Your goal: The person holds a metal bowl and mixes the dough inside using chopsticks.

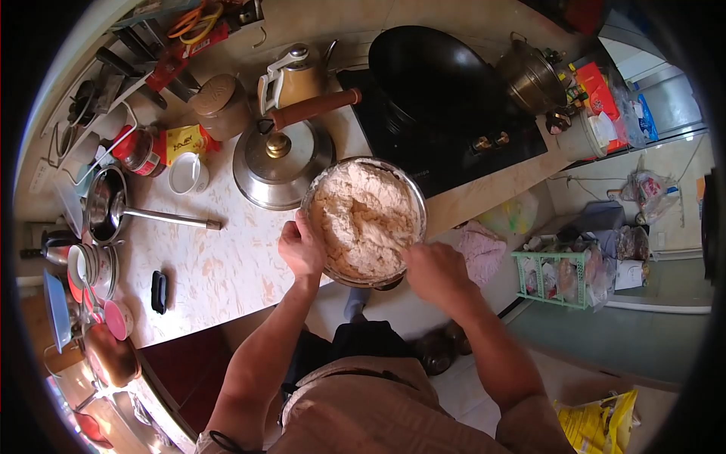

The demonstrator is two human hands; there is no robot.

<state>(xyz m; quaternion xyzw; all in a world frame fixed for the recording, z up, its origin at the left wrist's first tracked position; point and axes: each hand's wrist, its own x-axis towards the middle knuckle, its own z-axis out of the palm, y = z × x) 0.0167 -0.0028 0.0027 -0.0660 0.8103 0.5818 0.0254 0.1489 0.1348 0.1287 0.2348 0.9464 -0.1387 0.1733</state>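
A round metal bowl [420,198] full of crumbly, floury dough [363,212] is held in front of my body at the counter's edge. My left hand [302,246] grips its left rim, with the thumb up along the side. At the bowl's lower right edge, my right hand [439,271] is closed, its fingers reaching over the rim by the dough. Whatever it may hold there is too unclear to name. Just behind the bowl lies a pan lid [257,178] with a brass knob.
A black wok [431,72] and a brass-coloured pot [529,76] stand on the black cooktop [454,155]. Along the counter are a kettle [296,79], a white cup [187,174], a small frying pan [106,203], stacked bowls [106,272] and a black case [159,292]. A green basket [550,280] stands at right.
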